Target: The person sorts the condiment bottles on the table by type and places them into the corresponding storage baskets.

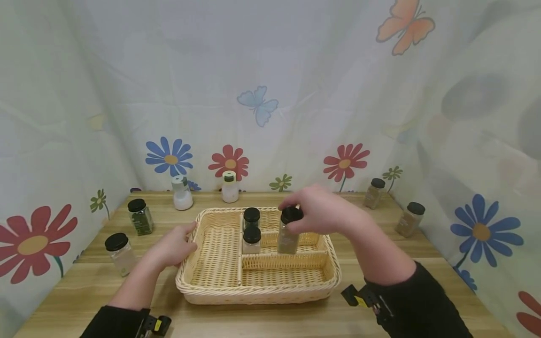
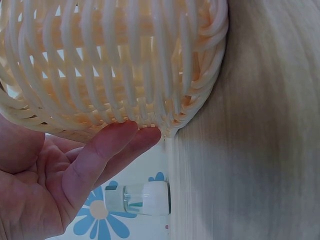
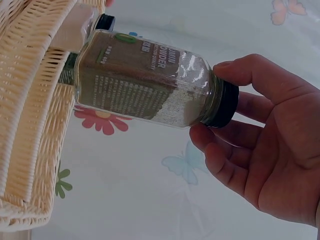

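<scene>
A wicker basket (image 1: 258,296) with several compartments sits on the table. My left hand (image 1: 174,245) grips its left rim, and in the left wrist view the fingers (image 2: 107,150) lie against the woven outer wall. By its black lid, my right hand (image 1: 319,209) pinches a glass jar of cumin powder (image 3: 135,80). That jar is upright over the right half of the basket, overlapping a middle compartment in the head view. Two black-lidded jars stand in the basket just left of it: a pale-filled jar (image 1: 251,240) in front and a darker jar (image 1: 251,218) behind.
On the left of the table stand a green-filled jar (image 1: 141,217) and a pale-filled jar (image 1: 120,253). Two white-bottomed shakers, a left one (image 1: 182,193) and a right one (image 1: 230,187), stand at the back. Two brown-filled jars, one farther (image 1: 374,193) and one nearer (image 1: 410,219), are on the right.
</scene>
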Available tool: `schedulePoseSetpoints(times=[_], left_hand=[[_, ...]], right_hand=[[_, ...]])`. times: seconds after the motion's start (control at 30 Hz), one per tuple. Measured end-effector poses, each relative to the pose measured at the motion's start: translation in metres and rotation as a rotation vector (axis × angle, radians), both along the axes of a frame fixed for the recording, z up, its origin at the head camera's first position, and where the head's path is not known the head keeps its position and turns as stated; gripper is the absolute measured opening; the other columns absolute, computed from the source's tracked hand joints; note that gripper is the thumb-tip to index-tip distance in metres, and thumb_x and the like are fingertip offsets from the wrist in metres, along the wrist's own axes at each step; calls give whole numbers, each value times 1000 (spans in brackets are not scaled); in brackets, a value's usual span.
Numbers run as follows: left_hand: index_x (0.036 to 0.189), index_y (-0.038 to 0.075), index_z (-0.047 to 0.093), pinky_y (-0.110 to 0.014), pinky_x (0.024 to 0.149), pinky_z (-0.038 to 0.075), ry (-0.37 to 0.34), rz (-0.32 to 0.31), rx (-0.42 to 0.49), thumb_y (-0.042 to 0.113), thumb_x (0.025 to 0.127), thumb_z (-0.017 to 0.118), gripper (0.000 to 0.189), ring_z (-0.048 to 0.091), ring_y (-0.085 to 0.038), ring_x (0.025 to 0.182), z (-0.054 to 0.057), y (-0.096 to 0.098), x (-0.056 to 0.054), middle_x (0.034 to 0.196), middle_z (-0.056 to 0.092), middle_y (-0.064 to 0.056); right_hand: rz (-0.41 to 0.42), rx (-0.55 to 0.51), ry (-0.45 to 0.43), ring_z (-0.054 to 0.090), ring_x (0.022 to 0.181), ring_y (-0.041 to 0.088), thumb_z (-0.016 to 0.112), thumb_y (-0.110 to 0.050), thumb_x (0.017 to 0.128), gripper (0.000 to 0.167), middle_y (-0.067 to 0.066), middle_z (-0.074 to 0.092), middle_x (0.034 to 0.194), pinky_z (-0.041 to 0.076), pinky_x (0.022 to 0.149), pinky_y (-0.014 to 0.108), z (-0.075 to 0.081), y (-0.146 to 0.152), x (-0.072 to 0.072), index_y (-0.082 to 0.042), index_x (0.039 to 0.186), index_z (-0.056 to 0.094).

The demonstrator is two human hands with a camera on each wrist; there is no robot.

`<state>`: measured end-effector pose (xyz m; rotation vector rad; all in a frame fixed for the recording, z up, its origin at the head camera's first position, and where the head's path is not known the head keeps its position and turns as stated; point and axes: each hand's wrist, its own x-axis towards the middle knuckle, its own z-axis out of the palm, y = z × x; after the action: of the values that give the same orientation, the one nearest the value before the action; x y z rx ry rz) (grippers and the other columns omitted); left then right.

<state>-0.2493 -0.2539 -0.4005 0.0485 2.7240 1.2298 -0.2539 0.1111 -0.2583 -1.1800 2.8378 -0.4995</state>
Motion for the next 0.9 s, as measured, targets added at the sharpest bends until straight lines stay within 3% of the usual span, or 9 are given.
schedulePoseSetpoints(times=[0.13, 0.37, 0.7, 0.9], left_hand=[[158, -7, 24, -38, 50, 58, -7, 2, 7, -1, 90, 53, 74, 66, -20, 56, 1, 1, 0, 101, 65, -22], [158, -7, 24, -38, 51, 58, -12, 2, 12, -2, 90, 53, 74, 67, -21, 58, 3, 1, 1, 113, 62, -30], [157, -8, 26, -37, 49, 57, 7, -10, -13, 0, 90, 54, 73, 64, -19, 55, 2, 2, 0, 112, 63, -28], [156, -8, 27, -36, 50, 56, 18, -12, -44, 1, 90, 55, 72, 61, -18, 53, 2, 1, 1, 110, 63, -26]], right_hand=[[16, 0, -15, 62, 75, 12, 79, -17, 81, 40, -3, 69, 99, 55, 59, 25, -1, -8, 3, -14, 120, 74], [72, -8, -42, 62, 73, 11, 79, -16, 83, 36, -4, 69, 98, 56, 60, 24, -6, -21, 6, -14, 119, 74], [138, 1, 25, 62, 73, 7, 78, -19, 84, 29, -7, 69, 94, 54, 62, 22, -17, -36, 7, -16, 113, 76], [140, 5, 18, 62, 73, 8, 77, -19, 84, 32, -5, 69, 96, 54, 62, 22, -21, -43, 9, -15, 115, 75]])
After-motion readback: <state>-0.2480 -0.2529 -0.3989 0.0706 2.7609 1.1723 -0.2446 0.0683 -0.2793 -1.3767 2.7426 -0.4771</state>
